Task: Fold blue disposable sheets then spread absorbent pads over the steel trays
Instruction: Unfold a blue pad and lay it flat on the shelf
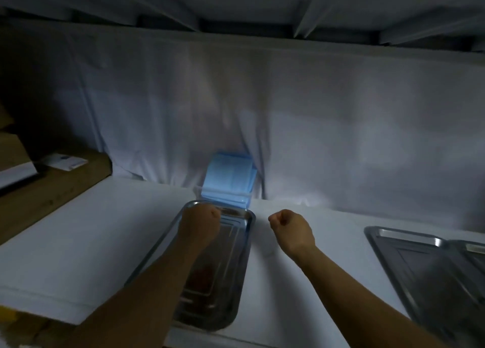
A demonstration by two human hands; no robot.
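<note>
You are holding your left hand (200, 223) clenched in a fist over the far end of the near tray (237, 263), gripping nothing that shows. The tray is lying lengthwise on the white table (78, 242), bare steel with no pad on it yet; it looks stiff and slick, so expect a light pad to slide on it.

Just past its far rim the blue pack (228, 181) is leaning against the white drape (315, 124). The sheets in it look thin, soft and very light, likely to cling together. Pinching one top corner and peeling it away should free a single sheet.

You are keeping your right hand (290, 228) clenched too, empty, over bare table just right of the tray. Further right, two more trays (420, 269) are overlapping at the table's edge, well apart from the pack.
</note>
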